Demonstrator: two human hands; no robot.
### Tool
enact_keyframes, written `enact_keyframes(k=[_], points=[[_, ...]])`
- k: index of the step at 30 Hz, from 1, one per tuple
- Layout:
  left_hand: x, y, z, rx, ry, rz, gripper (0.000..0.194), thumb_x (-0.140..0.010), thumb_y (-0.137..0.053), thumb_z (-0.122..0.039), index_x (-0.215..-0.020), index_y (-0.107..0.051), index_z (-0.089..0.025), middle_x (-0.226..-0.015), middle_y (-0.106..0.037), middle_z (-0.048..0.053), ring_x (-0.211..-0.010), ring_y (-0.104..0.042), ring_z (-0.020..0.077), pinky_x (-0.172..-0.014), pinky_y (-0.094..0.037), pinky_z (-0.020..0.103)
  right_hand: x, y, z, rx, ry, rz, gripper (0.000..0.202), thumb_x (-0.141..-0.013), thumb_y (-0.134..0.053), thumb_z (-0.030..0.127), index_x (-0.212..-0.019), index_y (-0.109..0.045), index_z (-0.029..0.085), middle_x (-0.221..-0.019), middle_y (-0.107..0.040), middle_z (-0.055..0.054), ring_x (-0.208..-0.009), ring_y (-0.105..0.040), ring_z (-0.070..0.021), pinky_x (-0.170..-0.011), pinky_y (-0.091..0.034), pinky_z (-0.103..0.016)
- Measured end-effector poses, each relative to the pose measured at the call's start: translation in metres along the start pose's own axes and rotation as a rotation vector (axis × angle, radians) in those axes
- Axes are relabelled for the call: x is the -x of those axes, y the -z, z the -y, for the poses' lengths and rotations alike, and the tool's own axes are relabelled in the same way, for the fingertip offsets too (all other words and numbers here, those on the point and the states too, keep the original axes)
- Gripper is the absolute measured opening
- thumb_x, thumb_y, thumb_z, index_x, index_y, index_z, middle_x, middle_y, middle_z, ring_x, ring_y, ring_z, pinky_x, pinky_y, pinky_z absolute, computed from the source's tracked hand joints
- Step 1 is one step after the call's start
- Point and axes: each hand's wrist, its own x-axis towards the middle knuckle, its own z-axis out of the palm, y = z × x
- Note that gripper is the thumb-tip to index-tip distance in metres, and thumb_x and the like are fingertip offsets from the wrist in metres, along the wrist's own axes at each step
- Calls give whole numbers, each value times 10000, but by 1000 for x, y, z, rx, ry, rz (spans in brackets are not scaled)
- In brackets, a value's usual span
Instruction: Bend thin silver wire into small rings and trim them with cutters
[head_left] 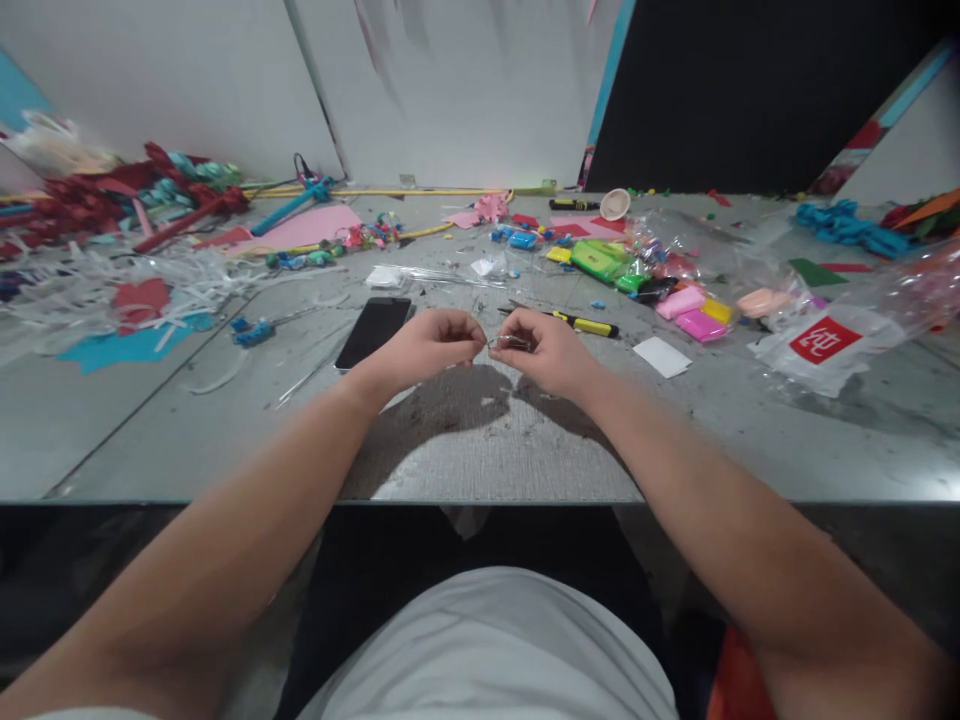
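Over the middle of the grey table (480, 455), both hands are raised close together, fingertips nearly touching. My right hand (544, 348) is pinched on a thin, wire-like piece (513, 342) that looks bent. My left hand (442, 345) has its thumb and fingers pressed together at the other end; what it grips there is too small to make out. A black phone (374, 331) lies beside my left wrist. Behind my right hand is a yellow and black cutter (592, 326), its blade end partly near the fingers.
Colourful clay packets (600, 260) lie behind on the right, near a plastic bag with a red label (825, 341). A folded white paper (662, 357) is right of the cutter. White strips (67, 290) and red crepe flowers (82, 205) cover the left. Thin wires (311, 368) lie near the phone.
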Motion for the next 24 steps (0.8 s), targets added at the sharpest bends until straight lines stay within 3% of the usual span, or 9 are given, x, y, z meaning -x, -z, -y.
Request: enact_keyframes(k=[5, 12, 18, 24], points=[[-2, 3, 6, -104, -84, 10, 183, -806, -708, -304, -846, -729, -126, -673, -660, 5, -611, -543, 96, -568, -405, 215, -1, 0, -2, -34, -45, 15, 220, -788, -738, 334, -817, -565, 201, -746, -594, 22, -687, -531, -138, -677, -418, -292], [0, 3, 10, -242, -179, -66, 205, -847, -683, -330, -821, -721, -130, -653, -620, -1, -608, -516, 98, -552, -381, 217, -1, -3, 1, -15, -70, -42, 251, -800, -733, 389, -805, -560, 207, -726, -587, 24, -670, -522, -138, -648, -411, -289], [0, -2, 9, -254, -156, -157, 197, -835, -661, -318, -794, -712, -132, -617, -564, -16, -572, -453, 91, -521, -337, 223, -2, -13, 3, 69, -43, -179, 209, -797, -707, 360, -769, -560, 213, -690, -593, 21, -640, -525, -144, -641, -415, -301], [-1, -9, 8, -290, -70, -222, 172, -801, -655, -292, -780, -711, -131, -626, -612, -7, -583, -492, 104, -542, -350, 231, -1, -26, 0, 230, -41, -298, 146, -807, -676, 274, -755, -550, 220, -727, -624, -5, -701, -571, -179, -669, -434, -319]])
